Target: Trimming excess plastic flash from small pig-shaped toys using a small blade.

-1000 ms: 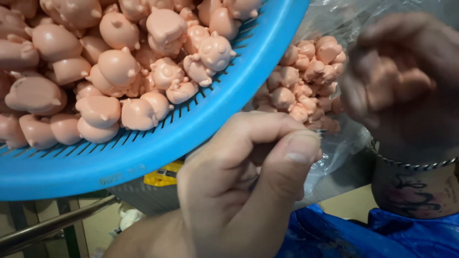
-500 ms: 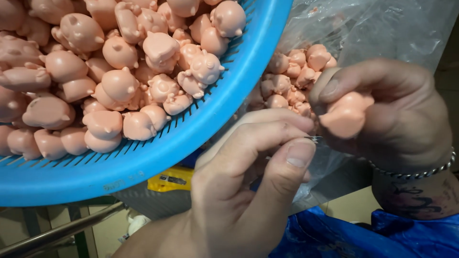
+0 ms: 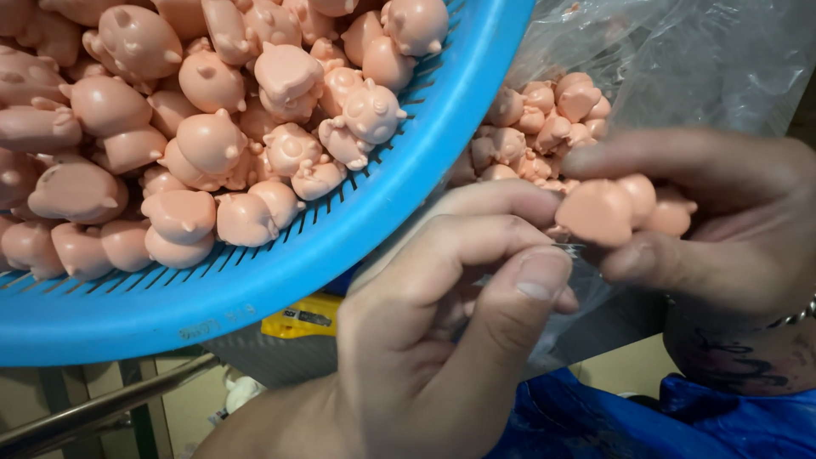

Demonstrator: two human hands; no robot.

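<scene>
Your right hand [image 3: 722, 229] now pinches the pink figure [image 3: 608, 211] lower, nearer your left hand [image 3: 442, 340]. Left fingers stay curled together, touching it; the blue basket [image 3: 357, 246] has shifted.

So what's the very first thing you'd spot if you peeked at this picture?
A big blue basket heaped with little pink animal figures fills the upper left. In the middle right, the right hand pinches one pink figure between thumb and fingers, while the left hand meets it from below with something thin and hard to make out. Behind them, a clear plastic bag holds more pink figures.
</scene>
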